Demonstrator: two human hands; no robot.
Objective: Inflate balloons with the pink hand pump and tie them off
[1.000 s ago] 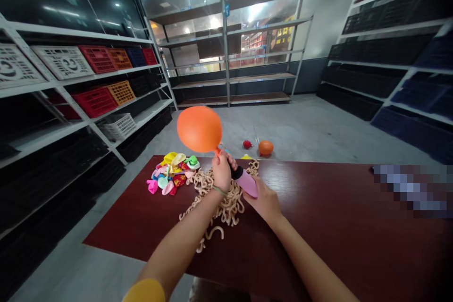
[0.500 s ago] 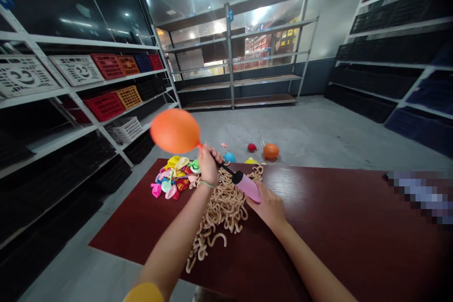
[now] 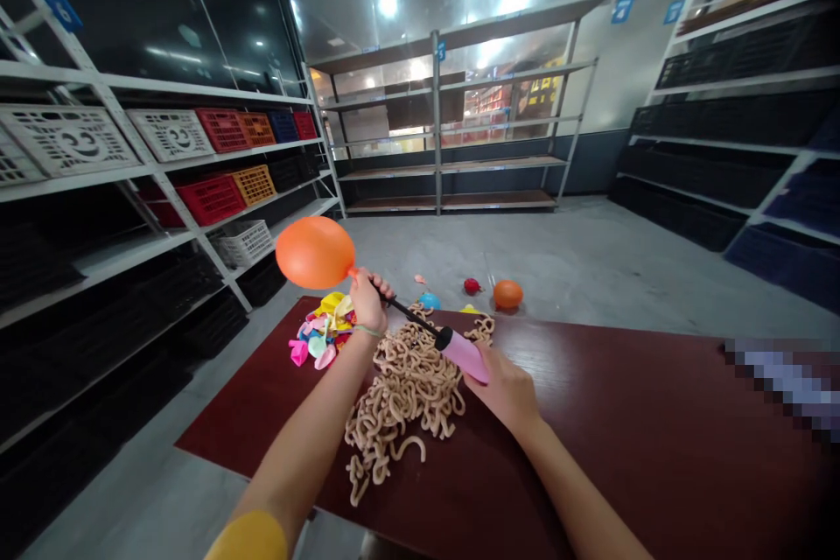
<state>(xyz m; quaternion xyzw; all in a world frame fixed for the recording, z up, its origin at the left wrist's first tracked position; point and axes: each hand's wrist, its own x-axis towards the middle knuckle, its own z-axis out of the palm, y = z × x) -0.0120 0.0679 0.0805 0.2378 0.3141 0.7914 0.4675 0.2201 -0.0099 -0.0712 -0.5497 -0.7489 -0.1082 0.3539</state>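
My left hand (image 3: 368,302) is shut around the neck of an inflated orange balloon (image 3: 315,253), where it meets a thin black tube (image 3: 410,315). That tube runs to a pink hand pump (image 3: 465,355) held in my right hand (image 3: 505,394). Both hands are above a dark red table (image 3: 623,429). Under them lies a heap of curled beige strands (image 3: 407,394), possibly uninflated modelling balloons. Left of it is a pile of flat multicoloured balloons (image 3: 321,337).
Inflated orange (image 3: 507,294), red (image 3: 471,285) and blue (image 3: 429,301) balloons lie on the grey floor beyond the table. Shelves with plastic crates (image 3: 223,129) line the left, metal shelving (image 3: 437,131) stands behind, and a pixelated patch (image 3: 787,381) covers the table's right end.
The orange balloon has swung from tilting up over my left hand to pointing left. The pump has tipped with it, and the whole scene has shifted lower in view.
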